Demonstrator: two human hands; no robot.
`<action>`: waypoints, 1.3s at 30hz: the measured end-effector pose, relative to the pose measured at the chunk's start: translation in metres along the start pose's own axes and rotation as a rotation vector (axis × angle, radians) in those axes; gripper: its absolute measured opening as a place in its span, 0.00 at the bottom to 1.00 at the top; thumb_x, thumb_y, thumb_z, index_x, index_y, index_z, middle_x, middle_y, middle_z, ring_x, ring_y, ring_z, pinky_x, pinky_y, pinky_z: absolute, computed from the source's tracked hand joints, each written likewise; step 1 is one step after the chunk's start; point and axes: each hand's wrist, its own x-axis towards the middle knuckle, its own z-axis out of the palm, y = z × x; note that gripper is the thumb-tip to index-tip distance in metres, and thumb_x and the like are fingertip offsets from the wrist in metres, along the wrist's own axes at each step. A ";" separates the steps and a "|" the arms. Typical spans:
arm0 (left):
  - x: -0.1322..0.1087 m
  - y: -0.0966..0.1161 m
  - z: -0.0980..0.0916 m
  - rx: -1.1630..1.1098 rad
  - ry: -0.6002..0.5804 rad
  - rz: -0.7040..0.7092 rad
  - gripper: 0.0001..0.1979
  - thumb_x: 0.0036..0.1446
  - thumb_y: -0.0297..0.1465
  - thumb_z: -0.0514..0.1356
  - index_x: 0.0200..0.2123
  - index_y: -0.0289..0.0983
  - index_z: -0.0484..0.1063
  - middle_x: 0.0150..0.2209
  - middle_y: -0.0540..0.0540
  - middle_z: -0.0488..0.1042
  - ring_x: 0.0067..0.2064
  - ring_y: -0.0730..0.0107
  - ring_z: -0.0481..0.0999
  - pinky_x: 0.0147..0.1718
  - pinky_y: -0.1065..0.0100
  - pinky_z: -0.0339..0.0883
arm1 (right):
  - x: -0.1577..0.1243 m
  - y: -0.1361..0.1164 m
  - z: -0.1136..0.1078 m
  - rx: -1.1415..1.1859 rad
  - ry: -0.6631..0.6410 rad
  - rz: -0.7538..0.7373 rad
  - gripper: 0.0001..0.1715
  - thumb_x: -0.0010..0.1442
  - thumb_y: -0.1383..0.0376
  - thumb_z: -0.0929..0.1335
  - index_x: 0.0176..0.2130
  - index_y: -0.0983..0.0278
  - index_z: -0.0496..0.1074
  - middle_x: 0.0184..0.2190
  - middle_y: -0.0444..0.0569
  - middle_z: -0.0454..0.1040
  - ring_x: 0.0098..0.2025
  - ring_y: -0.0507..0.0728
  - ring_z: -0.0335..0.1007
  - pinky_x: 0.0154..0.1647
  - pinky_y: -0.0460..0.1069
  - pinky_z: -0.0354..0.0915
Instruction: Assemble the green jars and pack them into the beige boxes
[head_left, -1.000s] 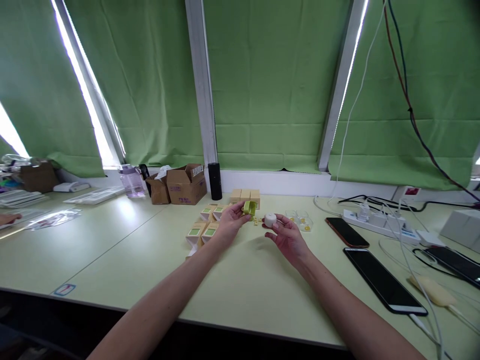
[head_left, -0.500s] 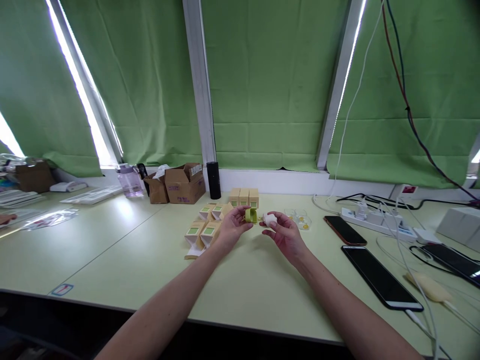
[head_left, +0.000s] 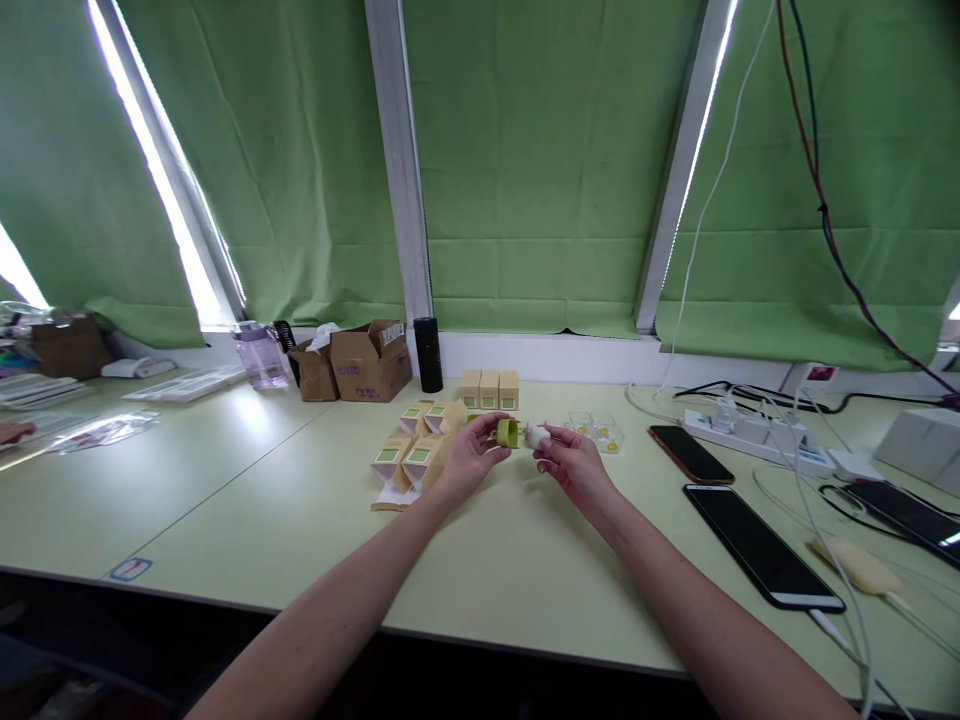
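My left hand [head_left: 474,455] pinches a small olive-green cup-shaped case [head_left: 508,433], its opening turned to the right. In my right hand [head_left: 574,462] is a small rounded white piece [head_left: 537,436], held between thumb and fingers just right of the green case. A narrow gap separates the two. By my left wrist stand several open cardboard boxes [head_left: 420,455] with green labels, partly hidden by the hand. Behind my right hand lies a clear plastic tray [head_left: 600,428] with yellow bits in its round cups.
Closed small boxes [head_left: 489,388] line up at the back beside a black cylinder [head_left: 427,355] and a brown carton [head_left: 371,362]. On the right are phones [head_left: 761,545], a power strip [head_left: 757,440] and loose cables. A co-worker's hand [head_left: 15,432] shows at the far left.
Both hands have shifted very slightly to the right, still holding the green case and the white piece. The camera view has moved a little.
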 end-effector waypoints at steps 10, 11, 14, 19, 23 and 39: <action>-0.005 0.005 0.006 0.139 0.000 0.076 0.25 0.47 0.21 0.70 0.51 0.39 0.78 0.52 0.41 0.80 0.52 0.59 0.79 0.57 0.54 0.72 | -0.006 -0.002 0.005 -0.150 -0.020 -0.148 0.28 0.41 0.53 0.83 0.40 0.63 0.82 0.35 0.50 0.82 0.35 0.56 0.74 0.32 0.51 0.72; -0.005 0.005 0.006 0.149 0.001 0.084 0.25 0.47 0.20 0.70 0.50 0.39 0.78 0.52 0.42 0.80 0.51 0.59 0.79 0.57 0.54 0.71 | -0.007 -0.002 0.006 -0.159 -0.032 -0.153 0.28 0.41 0.53 0.83 0.41 0.63 0.82 0.36 0.50 0.82 0.36 0.57 0.75 0.33 0.51 0.73; -0.005 0.002 0.006 0.178 0.004 0.100 0.26 0.46 0.21 0.71 0.51 0.40 0.79 0.52 0.42 0.80 0.52 0.58 0.79 0.58 0.53 0.71 | -0.007 -0.002 0.007 -0.180 -0.062 -0.173 0.28 0.42 0.53 0.83 0.40 0.63 0.83 0.36 0.51 0.83 0.36 0.58 0.76 0.35 0.52 0.74; -0.006 0.002 0.005 0.225 0.013 0.131 0.26 0.46 0.21 0.72 0.50 0.41 0.80 0.51 0.43 0.80 0.52 0.58 0.78 0.57 0.54 0.71 | -0.008 -0.003 0.007 -0.211 -0.069 -0.191 0.24 0.41 0.52 0.83 0.36 0.63 0.84 0.35 0.51 0.83 0.34 0.58 0.75 0.35 0.54 0.74; -0.007 0.005 0.006 0.288 0.007 0.153 0.25 0.46 0.21 0.72 0.49 0.42 0.80 0.51 0.43 0.80 0.53 0.57 0.78 0.55 0.55 0.71 | -0.009 -0.004 0.008 -0.239 -0.081 -0.198 0.24 0.41 0.52 0.83 0.35 0.63 0.84 0.33 0.50 0.83 0.32 0.56 0.74 0.33 0.53 0.73; -0.010 0.003 0.010 0.348 0.020 0.206 0.22 0.48 0.24 0.74 0.48 0.41 0.79 0.50 0.42 0.80 0.52 0.55 0.77 0.52 0.55 0.72 | -0.012 -0.001 0.014 -0.245 -0.061 -0.193 0.27 0.41 0.47 0.83 0.34 0.62 0.83 0.32 0.50 0.83 0.31 0.58 0.77 0.36 0.56 0.77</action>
